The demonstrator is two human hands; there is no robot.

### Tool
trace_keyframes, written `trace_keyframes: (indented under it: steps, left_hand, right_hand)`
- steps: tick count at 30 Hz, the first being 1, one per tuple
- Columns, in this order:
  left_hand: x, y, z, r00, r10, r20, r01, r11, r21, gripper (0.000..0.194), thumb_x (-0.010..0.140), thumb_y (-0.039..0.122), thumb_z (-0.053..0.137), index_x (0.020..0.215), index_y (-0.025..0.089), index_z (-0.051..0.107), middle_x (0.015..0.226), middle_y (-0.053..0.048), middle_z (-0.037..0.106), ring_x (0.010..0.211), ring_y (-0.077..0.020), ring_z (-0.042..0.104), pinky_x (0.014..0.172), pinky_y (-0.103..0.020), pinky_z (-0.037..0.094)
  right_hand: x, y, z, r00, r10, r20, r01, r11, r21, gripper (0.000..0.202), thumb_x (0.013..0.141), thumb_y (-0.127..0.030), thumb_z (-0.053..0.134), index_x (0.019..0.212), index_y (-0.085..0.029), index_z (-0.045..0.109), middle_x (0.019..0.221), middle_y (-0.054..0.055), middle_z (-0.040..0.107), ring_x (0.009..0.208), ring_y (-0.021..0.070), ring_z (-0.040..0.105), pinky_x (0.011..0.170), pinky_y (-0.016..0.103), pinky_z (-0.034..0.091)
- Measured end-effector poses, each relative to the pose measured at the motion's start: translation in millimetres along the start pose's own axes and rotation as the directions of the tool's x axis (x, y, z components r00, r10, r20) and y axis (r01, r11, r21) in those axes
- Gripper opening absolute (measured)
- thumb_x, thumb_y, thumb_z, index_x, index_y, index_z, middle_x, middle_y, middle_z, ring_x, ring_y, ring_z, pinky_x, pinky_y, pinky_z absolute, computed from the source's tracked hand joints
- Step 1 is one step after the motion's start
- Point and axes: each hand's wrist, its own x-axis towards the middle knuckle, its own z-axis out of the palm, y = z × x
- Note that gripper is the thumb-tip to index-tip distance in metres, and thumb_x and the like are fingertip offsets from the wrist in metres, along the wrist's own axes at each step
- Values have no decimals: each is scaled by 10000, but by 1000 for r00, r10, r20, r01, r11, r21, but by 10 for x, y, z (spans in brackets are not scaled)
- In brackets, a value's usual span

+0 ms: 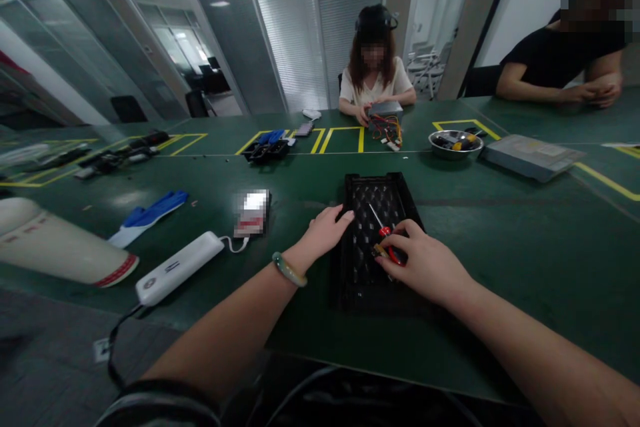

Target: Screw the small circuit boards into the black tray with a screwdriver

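A black plastic tray (362, 295) with a patterned floor lies on the green table in front of me. My left hand (325, 233) is at its left rim, fingers stretched out and holding nothing. Over the right side of the tray, my right hand (417, 260) pinches a small tan piece with a dark end (379, 251), too small to name. Beneath those fingers is a screwdriver (384, 231) with a red handle, its thin shaft pointing to the far left of the tray. Part of its handle is hidden by the hand.
A white power bank (180, 268) is cabled to a phone (253, 212) at left, near a blue-and-white glove (150, 217) and a large cup (60, 243). Metal bowl (456, 155) and grey metal case (533, 155) stand right. Opposite, a person (375, 73) handles a wired metal box (385, 111).
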Motion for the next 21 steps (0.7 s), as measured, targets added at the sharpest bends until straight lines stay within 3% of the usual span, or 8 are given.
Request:
trace_keyframes:
  steps: [6, 11, 16, 21]
  left_hand:
    - [182, -140, -106, 998, 58, 23, -56, 995, -86, 446, 1001, 434, 384, 1227, 211, 697, 1278, -49, 708, 1196, -216, 646, 1071, -359, 478]
    - [98, -231, -81, 994, 105, -4, -105, 991, -85, 447, 998, 445, 417, 1297, 203, 644, 1350, -66, 658, 1255, -207, 603, 1118, -361, 435]
    - [-21, -221, -99, 982, 187, 14, -186, 981, -52, 469, 1012, 462, 412, 1343, 189, 602, 1365, -82, 628, 1286, -202, 565, 1147, -359, 397]
    - [-67, -194, -114, 976, 219, 14, -218, 976, -22, 469, 1019, 449, 412, 1352, 165, 578, 1342, -100, 618, 1257, -223, 569, 1133, -371, 399]
  right_hand:
    - [-9, -2, -23, 997, 55, -47, -51, 995, 90, 323, 951, -522, 534, 995, -260, 719, 1190, 48, 583, 852, 181, 675, 789, 374, 574]
    - [-1, -13, -54, 992, 106, -64, -93, 979, 180, 279, 938, -498, 576, 946, -257, 715, 1171, 26, 607, 837, 170, 665, 793, 375, 560]
    - [19, 5, -87, 990, 108, -89, -76, 951, 299, 213, 934, -433, 622, 909, -254, 733, 1116, 21, 646, 1016, 183, 644, 951, 351, 505]
    - [-5, 12, -146, 990, 115, -77, -74, 912, 404, 209, 965, -434, 593, 1003, -294, 743, 993, -17, 694, 917, 144, 656, 845, 293, 505]
